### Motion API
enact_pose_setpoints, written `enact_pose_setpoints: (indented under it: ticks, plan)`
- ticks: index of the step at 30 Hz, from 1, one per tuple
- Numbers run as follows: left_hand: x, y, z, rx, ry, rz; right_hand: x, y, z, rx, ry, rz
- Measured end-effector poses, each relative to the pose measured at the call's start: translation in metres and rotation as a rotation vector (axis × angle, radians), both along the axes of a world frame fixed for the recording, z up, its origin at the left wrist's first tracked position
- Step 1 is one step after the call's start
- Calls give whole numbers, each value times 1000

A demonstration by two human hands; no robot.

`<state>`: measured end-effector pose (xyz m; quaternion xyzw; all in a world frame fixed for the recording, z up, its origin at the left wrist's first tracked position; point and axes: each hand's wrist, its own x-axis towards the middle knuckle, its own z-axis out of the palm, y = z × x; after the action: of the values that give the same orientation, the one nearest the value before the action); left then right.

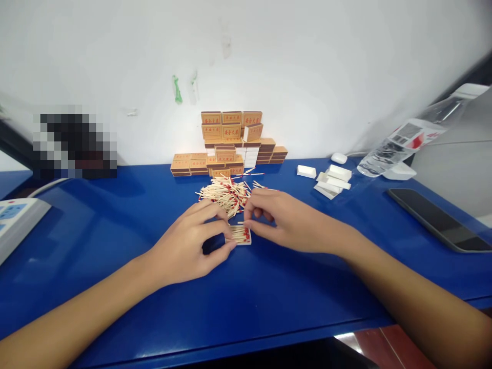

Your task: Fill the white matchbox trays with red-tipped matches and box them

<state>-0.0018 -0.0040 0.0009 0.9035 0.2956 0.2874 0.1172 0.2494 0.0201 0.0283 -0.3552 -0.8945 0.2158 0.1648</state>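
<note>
A small white matchbox tray [241, 236] filled with red-tipped matches lies on the blue table [115, 215]. My left hand [192, 241] grips the tray's left end between thumb and fingers. My right hand [277, 218] is curled over the tray's far right edge, its fingertips pinched together on matches at the tray. Just beyond both hands lies a loose pile of matches [226, 193].
A stack of orange matchboxes [228, 146] stands against the white wall. Several empty white trays [332, 180] lie at the right, with a clear plastic bottle [407, 141] and a dark phone [438, 218] beyond. A white power strip [15, 218] sits at the left edge.
</note>
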Motion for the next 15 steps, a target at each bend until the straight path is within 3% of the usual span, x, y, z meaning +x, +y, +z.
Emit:
enact_pose_setpoints:
  ticks: [5, 11, 15]
  plan:
    - [0, 0, 8, 13, 22, 96, -15, -14, -10, -8, -7, -24]
    - [-3, 3, 3, 21, 193, 100, -11, -9, -9, 25, 41, 22]
    - [-3, 2, 2, 32, 182, 101, -5, -2, -7, 58, 17, 3]
